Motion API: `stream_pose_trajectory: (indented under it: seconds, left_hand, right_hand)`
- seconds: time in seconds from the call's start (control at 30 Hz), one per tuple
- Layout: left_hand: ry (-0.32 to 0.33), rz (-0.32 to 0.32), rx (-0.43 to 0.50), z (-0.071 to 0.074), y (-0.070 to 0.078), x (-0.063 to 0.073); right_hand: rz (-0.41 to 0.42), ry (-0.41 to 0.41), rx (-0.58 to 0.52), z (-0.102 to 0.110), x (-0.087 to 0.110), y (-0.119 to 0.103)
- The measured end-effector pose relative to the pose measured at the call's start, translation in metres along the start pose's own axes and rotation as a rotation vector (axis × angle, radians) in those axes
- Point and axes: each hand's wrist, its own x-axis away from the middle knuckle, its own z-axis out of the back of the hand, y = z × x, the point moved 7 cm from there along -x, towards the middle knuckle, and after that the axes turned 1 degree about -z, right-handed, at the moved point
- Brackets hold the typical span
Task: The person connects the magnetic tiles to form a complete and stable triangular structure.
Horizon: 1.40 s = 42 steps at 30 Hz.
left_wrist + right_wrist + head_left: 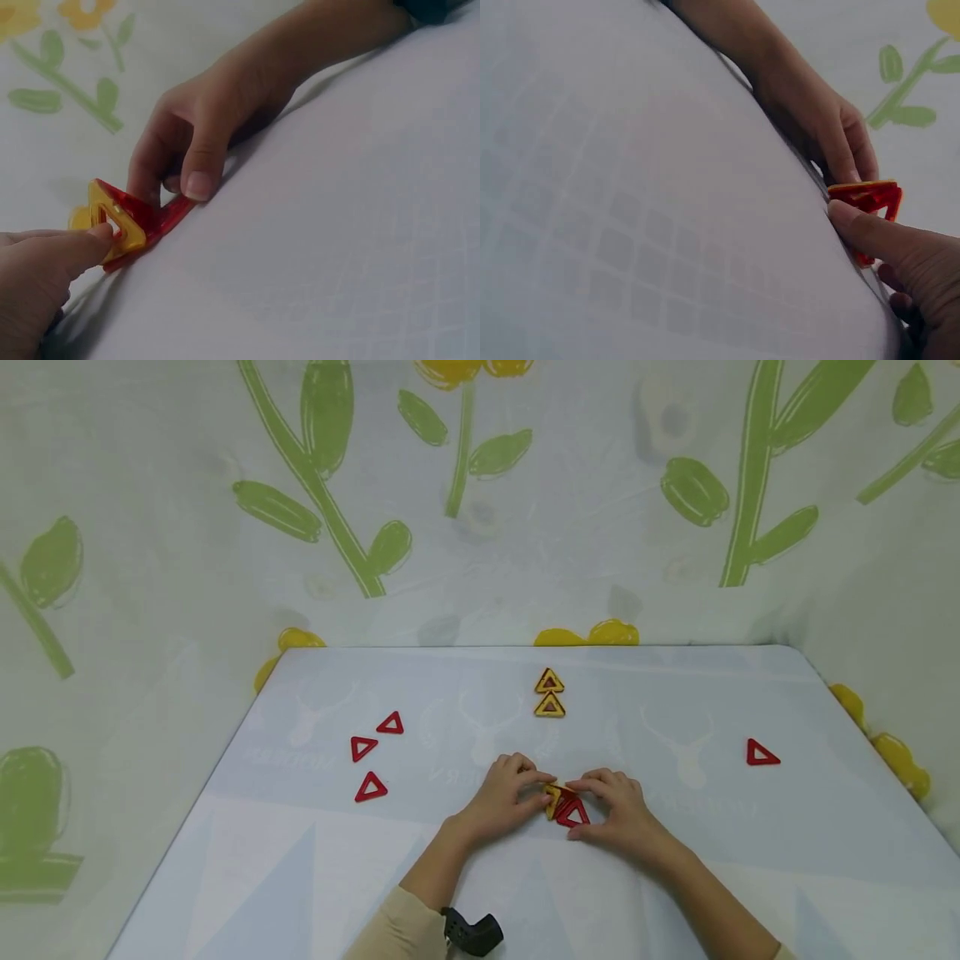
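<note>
At the middle of the table, several red and yellow triangular building tiles with open centres stand joined in a small cluster. My left hand (pixel 504 797) pinches the yellow triangular tile (pixel 129 232), which stands tilted up on the cluster's left side. On the other side, my right hand (pixel 618 814) holds the red triangular tile (pixel 574 815) between thumb and fingers, low against the tabletop. Red and yellow edges (pixel 894 196) of the cluster show between both hands in the right wrist view. Fingers hide part of the cluster, so its exact shape is unclear.
Three loose red triangles, one of them a lower tile (pixel 371 787), lie to the left. Two yellow triangles (pixel 550 705) lie in line at the back. A single red triangle (pixel 762 753) is far right. A flower-patterned cloth (pixel 555 568) hangs behind the table.
</note>
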Motion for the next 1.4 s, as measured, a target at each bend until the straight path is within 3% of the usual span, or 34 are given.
stream_pose_trajectory:
  seconds: [0.17, 0.4, 0.7, 1.03, 1.2, 1.4]
  left_hand:
    - [-0.012, -0.004, 0.037, 0.003, -0.002, 0.002]
    - [0.064, -0.039, 0.024, 0.002, -0.003, 0.003]
    - [0.137, -0.055, 0.054, 0.007, 0.001, 0.003]
    - [0.120, -0.017, 0.048, 0.007, 0.001, 0.003]
    - [0.136, -0.032, 0.036, 0.007, 0.000, 0.003]
    - [0.139, -0.035, 0.038, 0.005, -0.002, 0.003]
  right_hand:
    - [-0.014, -0.026, -0.061, 0.002, 0.000, 0.006]
    - [-0.042, -0.023, -0.106, 0.009, 0.000, 0.011]
    - [-0.034, -0.017, -0.010, 0.017, -0.001, 0.007]
    - [-0.182, -0.048, -0.064, 0.015, -0.004, 0.016]
    - [-0.145, -0.052, -0.058, 0.015, -0.005, 0.015]
    - [-0.114, 0.007, -0.060, 0.015, -0.003, 0.018]
